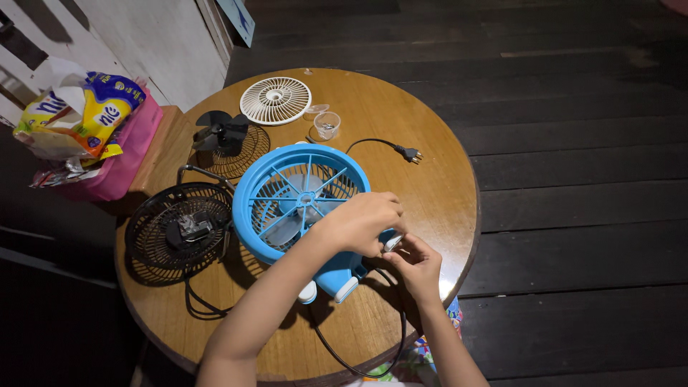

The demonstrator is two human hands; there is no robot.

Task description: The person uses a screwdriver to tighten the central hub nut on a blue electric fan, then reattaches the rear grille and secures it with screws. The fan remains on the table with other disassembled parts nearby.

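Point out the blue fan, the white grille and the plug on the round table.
blue fan (276, 197): head view, left rim of its housing.
white grille (275, 100): head view, its centre hub.
plug (409, 153): head view, its black body.

A blue fan lies flat on the round wooden surface, its grille facing up, pale blades visible behind the spokes. Its black cord loops off the near edge.

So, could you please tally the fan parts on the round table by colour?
Blue: 1, the fan housing that both hands touch.
Black: 3, a caged fan, a blade, a wire grille.
White: 1, a round grille.
Total: 5
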